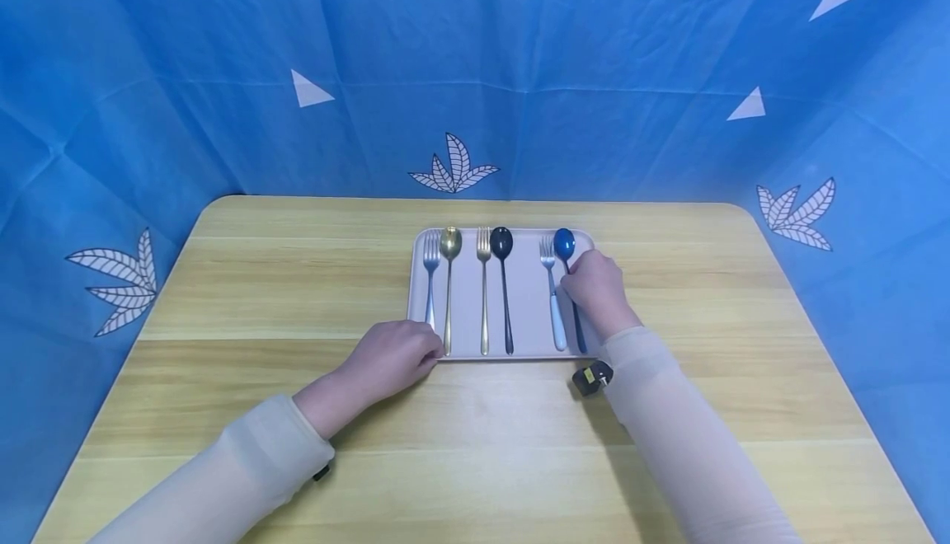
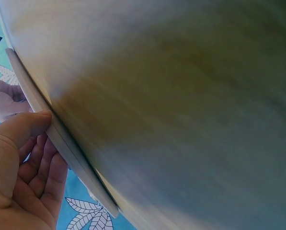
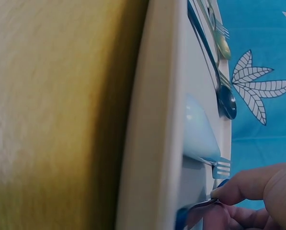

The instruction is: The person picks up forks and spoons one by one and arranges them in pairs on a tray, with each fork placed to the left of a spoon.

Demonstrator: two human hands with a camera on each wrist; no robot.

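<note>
A pale rectangular tray (image 1: 534,309) lies on the table with cutlery in a row. My right hand (image 1: 596,293) reaches over its right side and pinches the handle of a blue spoon (image 1: 564,242) between thumb and fingers. Just left of that lies a fork with a light blue handle (image 1: 557,325). My left hand (image 1: 397,354) holds the tray's front left corner; in the left wrist view its thumb (image 2: 35,123) presses the outer wall, fingers curled on the other side. Nearest it are a silver fork (image 1: 431,260) and a gold spoon (image 1: 450,245).
Mid-tray lie a gold fork (image 1: 484,247) and a black spoon (image 1: 502,245). The wooden table (image 1: 475,461) reaches back to a blue curtain (image 1: 594,49) with white leaf prints. A small black device (image 1: 592,377) sits at the right wrist.
</note>
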